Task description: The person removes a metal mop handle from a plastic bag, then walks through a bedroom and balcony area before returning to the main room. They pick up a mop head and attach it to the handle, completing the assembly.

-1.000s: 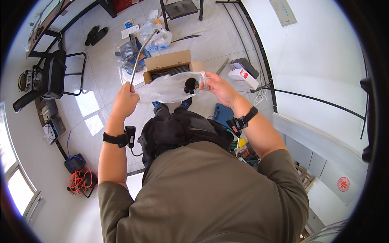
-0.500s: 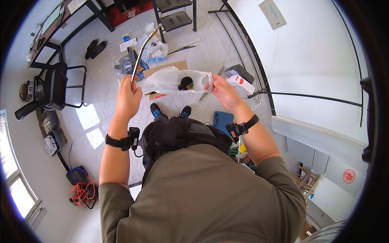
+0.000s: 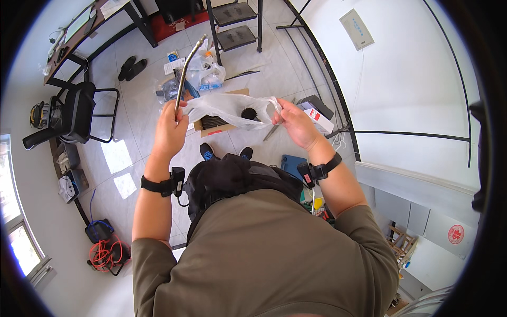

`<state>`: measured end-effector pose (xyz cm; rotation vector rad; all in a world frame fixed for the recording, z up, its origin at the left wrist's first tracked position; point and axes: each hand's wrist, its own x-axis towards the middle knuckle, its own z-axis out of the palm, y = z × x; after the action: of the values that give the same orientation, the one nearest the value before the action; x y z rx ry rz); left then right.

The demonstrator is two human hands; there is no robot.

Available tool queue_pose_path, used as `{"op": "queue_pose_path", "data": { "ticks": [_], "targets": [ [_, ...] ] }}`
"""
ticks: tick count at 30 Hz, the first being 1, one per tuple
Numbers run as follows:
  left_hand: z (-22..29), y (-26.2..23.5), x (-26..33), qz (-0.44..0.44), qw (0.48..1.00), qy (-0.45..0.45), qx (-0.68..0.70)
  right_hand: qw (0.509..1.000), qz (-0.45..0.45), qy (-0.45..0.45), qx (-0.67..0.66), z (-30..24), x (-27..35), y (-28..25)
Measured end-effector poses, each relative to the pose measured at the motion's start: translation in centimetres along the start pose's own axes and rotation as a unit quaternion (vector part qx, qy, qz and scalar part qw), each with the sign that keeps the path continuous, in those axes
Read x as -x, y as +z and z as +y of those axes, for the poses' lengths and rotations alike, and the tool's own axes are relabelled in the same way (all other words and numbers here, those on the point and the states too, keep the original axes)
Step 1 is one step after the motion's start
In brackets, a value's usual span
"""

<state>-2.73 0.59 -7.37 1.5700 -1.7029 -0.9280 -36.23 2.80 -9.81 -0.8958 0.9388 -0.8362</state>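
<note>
Standing on a tiled floor (image 3: 296,68), viewed from above; person's torso fills the lower frame. Black chair (image 3: 74,113) at left, dark worktop (image 3: 100,24) upper left, metal rack (image 3: 235,21) at top.

Open cardboard box (image 3: 214,122) lies on the floor just beyond the feet, under the hands. More plastic packaging (image 3: 206,71) near it.

Clear plastic bag (image 3: 227,108) is held stretched between both hands at chest height. Small dark round part (image 3: 249,113) sits inside it, not yet out.

Left hand (image 3: 171,129): grip closed around the lower end of a flexible metal hose (image 3: 186,68), which curves upward, and it also pinches the bag's left end. Right hand (image 3: 296,124): fingers pinched on the bag's right end.

Judgement: unpacking about midway. Hose is free of the bag and in hand; the dark part remains bagged. Whether the bag mouth is open I cannot tell.
</note>
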Motion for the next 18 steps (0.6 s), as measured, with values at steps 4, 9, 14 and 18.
{"op": "queue_pose_path", "data": {
  "ticks": [4, 9, 14, 18],
  "targets": [
    [-1.2, -0.2, 0.0, 0.003, 0.999, 0.021, 0.033, 1.000, 0.000, 0.003, 0.001, -0.2, -0.3, 0.5],
    [-3.0, -0.9, -0.4, -0.033, 0.995, -0.007, 0.098, 0.999, -0.012, 0.033, 0.019, 0.2, -1.4, 3.5],
    [-3.1, -0.8, -1.6, -0.113, 0.980, -0.043, 0.157, 0.998, -0.044, 0.046, 0.019, 0.1, -3.6, 7.9],
    [-2.4, -1.2, -2.9, -0.151, 0.971, 0.037, 0.184, 0.998, -0.050, 0.042, -0.007, -0.2, -5.4, 10.8]
  ]
}}
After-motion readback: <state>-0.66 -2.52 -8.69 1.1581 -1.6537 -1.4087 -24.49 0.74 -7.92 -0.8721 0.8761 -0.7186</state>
